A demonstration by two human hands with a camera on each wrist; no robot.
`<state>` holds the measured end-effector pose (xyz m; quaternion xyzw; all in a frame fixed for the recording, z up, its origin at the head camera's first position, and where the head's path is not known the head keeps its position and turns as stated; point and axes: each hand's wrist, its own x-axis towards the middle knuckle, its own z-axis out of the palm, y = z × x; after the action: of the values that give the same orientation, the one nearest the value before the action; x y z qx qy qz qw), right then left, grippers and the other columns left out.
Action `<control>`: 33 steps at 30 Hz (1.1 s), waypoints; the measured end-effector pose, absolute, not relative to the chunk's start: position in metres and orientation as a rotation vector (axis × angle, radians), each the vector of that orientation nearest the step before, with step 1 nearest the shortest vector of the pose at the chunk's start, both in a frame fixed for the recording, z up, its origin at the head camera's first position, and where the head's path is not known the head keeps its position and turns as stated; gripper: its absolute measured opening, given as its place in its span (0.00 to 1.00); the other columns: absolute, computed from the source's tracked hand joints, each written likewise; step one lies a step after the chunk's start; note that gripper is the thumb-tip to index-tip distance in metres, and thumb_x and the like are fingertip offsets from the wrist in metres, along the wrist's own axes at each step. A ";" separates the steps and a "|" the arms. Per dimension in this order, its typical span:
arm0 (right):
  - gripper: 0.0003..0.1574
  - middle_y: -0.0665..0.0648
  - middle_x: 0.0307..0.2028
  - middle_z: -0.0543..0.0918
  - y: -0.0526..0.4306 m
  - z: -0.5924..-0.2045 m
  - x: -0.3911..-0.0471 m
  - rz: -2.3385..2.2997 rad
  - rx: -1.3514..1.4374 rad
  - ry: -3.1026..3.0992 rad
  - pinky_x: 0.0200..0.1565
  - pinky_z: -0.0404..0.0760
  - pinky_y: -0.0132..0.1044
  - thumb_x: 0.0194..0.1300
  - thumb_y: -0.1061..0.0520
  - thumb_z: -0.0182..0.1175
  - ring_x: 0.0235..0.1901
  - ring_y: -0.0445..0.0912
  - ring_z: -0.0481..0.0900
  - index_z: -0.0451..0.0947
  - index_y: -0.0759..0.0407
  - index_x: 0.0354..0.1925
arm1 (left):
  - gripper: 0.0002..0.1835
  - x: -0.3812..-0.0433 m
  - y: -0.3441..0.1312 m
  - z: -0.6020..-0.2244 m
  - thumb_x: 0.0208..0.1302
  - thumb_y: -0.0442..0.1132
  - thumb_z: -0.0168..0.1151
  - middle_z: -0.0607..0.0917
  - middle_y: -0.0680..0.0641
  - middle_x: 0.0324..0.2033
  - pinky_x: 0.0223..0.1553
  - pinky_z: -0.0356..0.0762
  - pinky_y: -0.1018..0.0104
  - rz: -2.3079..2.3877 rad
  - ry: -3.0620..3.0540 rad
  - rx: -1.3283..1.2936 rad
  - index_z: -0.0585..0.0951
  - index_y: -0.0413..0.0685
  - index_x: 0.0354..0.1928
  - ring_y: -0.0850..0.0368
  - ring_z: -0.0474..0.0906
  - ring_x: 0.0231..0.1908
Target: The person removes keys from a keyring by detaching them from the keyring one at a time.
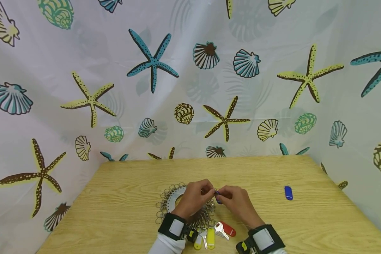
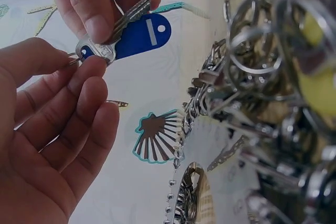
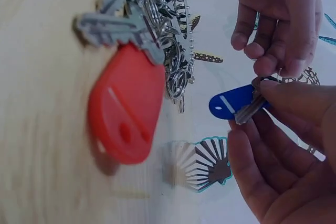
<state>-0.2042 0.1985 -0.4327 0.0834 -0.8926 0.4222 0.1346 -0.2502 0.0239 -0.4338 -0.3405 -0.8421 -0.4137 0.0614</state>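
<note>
The blue tag (image 2: 144,40) is showing a flat body with rounded ends, a pale bar across its face and a round hole near its free end. A silver key (image 2: 131,17) is lying slantwise against it, with cuts visible along its blade. A thin metal ring (image 2: 75,57) is sitting at the tag's other end. The assembly is being held above the counter (image 1: 120,211), between its left and right edges. The left hand (image 1: 195,195) is pinching the ring in its grip; the right hand (image 1: 236,201) is grasping the key and blue tag between thumb and fingers.

The counter is presenting a pale yellow wood grain. A round pale plate (image 1: 176,197), fringed with metal rings, is resting under and beside the left hand. Nearer the front edge, a red tag (image 1: 229,229), a yellow tag (image 1: 211,238) and loose-looking keys (image 1: 221,231) are lying close together. A second blue tag (image 1: 288,193) is lying apart, toward the right edge. A white curtain (image 1: 184,81), printed with shells and starfish, is hanging behind the far edge and along both sides.
</note>
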 end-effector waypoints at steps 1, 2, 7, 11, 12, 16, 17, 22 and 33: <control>0.03 0.47 0.30 0.86 0.199 -0.432 -0.205 1.228 0.247 -2.598 0.35 0.83 0.38 0.60 0.60 0.67 0.31 0.40 0.83 0.86 0.54 0.34 | 0.04 -0.250 0.024 -0.434 0.69 0.41 0.59 0.85 0.56 0.30 0.34 0.80 0.71 -1.239 -2.546 -1.026 0.81 0.52 0.35 0.67 0.81 0.31; 0.03 0.47 0.31 0.86 0.199 -0.432 -0.205 1.230 0.255 -2.611 0.35 0.83 0.38 0.60 0.60 0.67 0.32 0.40 0.83 0.86 0.54 0.34 | 0.05 -0.250 0.024 -0.434 0.69 0.41 0.59 0.85 0.56 0.29 0.33 0.80 0.71 -1.225 -2.544 -1.022 0.81 0.52 0.35 0.67 0.81 0.31; 0.06 0.49 0.34 0.87 0.200 -0.429 -0.205 1.225 0.302 -2.654 0.37 0.83 0.41 0.61 0.62 0.65 0.35 0.43 0.83 0.87 0.55 0.37 | 0.05 -0.251 0.023 -0.434 0.68 0.40 0.59 0.85 0.56 0.28 0.32 0.80 0.72 -1.188 -2.536 -1.006 0.81 0.51 0.35 0.67 0.80 0.29; 0.06 0.49 0.33 0.86 0.201 -0.428 -0.206 1.186 0.272 -2.666 0.38 0.83 0.43 0.62 0.63 0.64 0.34 0.42 0.82 0.86 0.55 0.36 | 0.05 -0.251 0.023 -0.434 0.69 0.41 0.59 0.85 0.56 0.28 0.33 0.80 0.72 -1.196 -2.528 -1.013 0.82 0.51 0.36 0.68 0.80 0.29; 0.05 0.49 0.32 0.86 0.201 -0.428 -0.206 1.179 0.246 -2.671 0.39 0.82 0.43 0.62 0.63 0.64 0.34 0.41 0.82 0.86 0.55 0.35 | 0.05 -0.251 0.022 -0.434 0.69 0.41 0.59 0.85 0.56 0.28 0.33 0.80 0.72 -1.199 -2.525 -1.013 0.82 0.50 0.36 0.68 0.80 0.29; 0.04 0.49 0.31 0.85 0.211 -0.424 -0.208 1.145 0.135 -2.699 0.37 0.81 0.41 0.62 0.63 0.63 0.32 0.40 0.80 0.85 0.56 0.34 | 0.05 -0.252 0.021 -0.432 0.70 0.41 0.57 0.85 0.56 0.29 0.33 0.79 0.72 -1.219 -2.512 -1.019 0.82 0.51 0.39 0.68 0.79 0.29; 0.04 0.50 0.31 0.85 0.217 -0.423 -0.208 1.149 0.095 -2.706 0.36 0.81 0.40 0.63 0.63 0.63 0.31 0.40 0.79 0.85 0.57 0.35 | 0.05 -0.252 0.021 -0.432 0.70 0.41 0.57 0.85 0.56 0.29 0.33 0.79 0.72 -1.228 -2.511 -1.019 0.82 0.51 0.39 0.68 0.79 0.29; 0.08 0.54 0.29 0.82 0.259 -0.418 -0.209 1.204 -0.081 -2.738 0.28 0.74 0.35 0.65 0.62 0.60 0.28 0.43 0.75 0.84 0.64 0.40 | 0.05 -0.252 0.021 -0.432 0.70 0.41 0.57 0.85 0.57 0.29 0.32 0.79 0.72 -1.255 -2.521 -1.030 0.82 0.53 0.40 0.68 0.79 0.29; 0.17 0.60 0.30 0.81 0.342 -0.418 -0.223 1.158 -0.360 -2.861 0.29 0.79 0.35 0.65 0.63 0.57 0.29 0.47 0.78 0.78 0.78 0.46 | 0.04 -0.251 0.015 -0.433 0.70 0.41 0.57 0.85 0.56 0.29 0.32 0.79 0.71 -1.251 -2.563 -1.025 0.81 0.54 0.40 0.68 0.79 0.29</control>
<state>-0.2230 0.3421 -0.4181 -0.1157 -0.9205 0.3727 0.0170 -0.2512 0.0149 -0.4325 -0.3377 -0.8443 -0.4123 0.0555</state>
